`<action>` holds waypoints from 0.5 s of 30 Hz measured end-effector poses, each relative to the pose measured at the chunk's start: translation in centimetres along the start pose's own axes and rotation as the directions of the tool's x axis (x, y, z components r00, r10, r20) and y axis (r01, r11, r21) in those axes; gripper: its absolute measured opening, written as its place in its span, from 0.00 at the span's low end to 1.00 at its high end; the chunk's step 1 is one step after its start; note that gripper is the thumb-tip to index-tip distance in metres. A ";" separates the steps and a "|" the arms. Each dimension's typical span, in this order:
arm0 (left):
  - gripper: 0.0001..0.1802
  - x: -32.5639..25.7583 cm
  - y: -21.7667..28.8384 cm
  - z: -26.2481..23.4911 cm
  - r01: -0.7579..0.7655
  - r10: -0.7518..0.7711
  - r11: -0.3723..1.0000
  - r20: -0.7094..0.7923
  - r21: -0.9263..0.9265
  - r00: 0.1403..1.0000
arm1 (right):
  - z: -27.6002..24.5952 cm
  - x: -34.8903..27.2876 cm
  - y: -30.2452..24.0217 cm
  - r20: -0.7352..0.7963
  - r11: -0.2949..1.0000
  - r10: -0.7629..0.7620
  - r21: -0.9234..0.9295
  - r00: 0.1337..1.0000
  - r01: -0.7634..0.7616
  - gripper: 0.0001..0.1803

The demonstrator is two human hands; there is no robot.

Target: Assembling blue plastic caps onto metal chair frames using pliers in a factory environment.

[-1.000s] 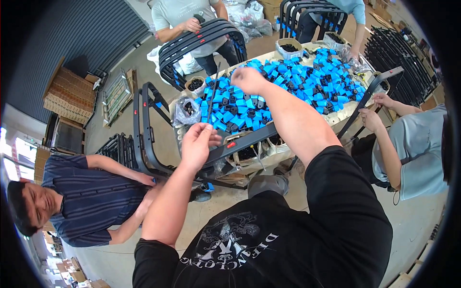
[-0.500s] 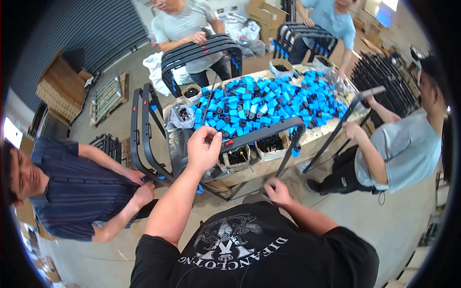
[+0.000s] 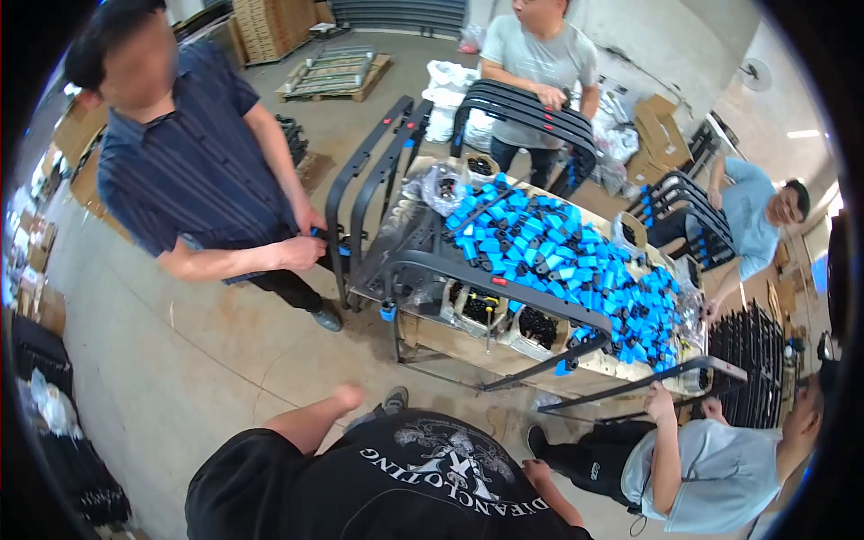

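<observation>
Left hand point(image 3: 346, 396): closed fist, empty, near the desk's point(image 3: 468, 346) left end.
Right hand point(image 3: 537, 470): low by shirt, grip unclear.
Blue caps point(image 3: 576, 261): heaped across the desk.
Black frame point(image 3: 504, 292): on the near edge.

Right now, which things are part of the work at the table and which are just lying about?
In use: blue plastic caps; black curved metal frame; tubs of black parts; worktable.
Lying about: cardboard boxes; wooden pallet; white bags.

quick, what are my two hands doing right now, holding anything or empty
Left hand: closed in a loose fist, holds nothing visible, hanging over the concrete floor.
Right hand: low against the black shirt, mostly hidden; cannot be told.
</observation>
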State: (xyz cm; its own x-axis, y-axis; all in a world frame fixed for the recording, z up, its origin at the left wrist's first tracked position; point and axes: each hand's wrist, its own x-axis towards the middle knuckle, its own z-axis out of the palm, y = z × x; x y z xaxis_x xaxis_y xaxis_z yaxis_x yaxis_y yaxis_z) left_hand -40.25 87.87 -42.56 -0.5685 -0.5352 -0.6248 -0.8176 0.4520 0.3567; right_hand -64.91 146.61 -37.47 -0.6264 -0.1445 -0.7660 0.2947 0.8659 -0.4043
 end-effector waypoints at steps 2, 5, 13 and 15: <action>0.12 -2.5 -14.0 0.6 0.015 -0.017 1.000 0.136 0.021 0.990 | 0.0 -0.4 -1.6 -0.010 0.999 -0.015 -0.041 1.000 0.015 0.12; 0.14 -8.2 -21.8 0.4 0.221 -0.236 0.970 0.172 0.103 0.956 | 2.0 3.1 -0.7 0.120 0.994 0.089 0.050 0.989 -0.095 0.11; 0.22 -18.9 -16.5 -4.5 0.292 -0.341 0.829 -0.016 -0.477 0.940 | 10.2 13.5 -6.5 0.625 0.097 -0.325 -0.725 0.710 0.682 0.22; 0.22 -18.7 -19.0 -6.6 0.215 -0.271 0.858 -0.055 -0.466 0.961 | 15.8 9.4 -16.5 0.660 0.034 -0.341 -0.703 0.669 0.711 0.22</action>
State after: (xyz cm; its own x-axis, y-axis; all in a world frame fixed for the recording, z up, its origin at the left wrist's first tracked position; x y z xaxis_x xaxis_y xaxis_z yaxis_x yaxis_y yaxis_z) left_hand -14.66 84.56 -33.03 -0.3297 -0.6763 -0.6588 -0.8668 -0.0597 0.4951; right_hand -64.24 123.41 -45.85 -0.0432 -0.7082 -0.7047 -0.9423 0.2633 -0.2068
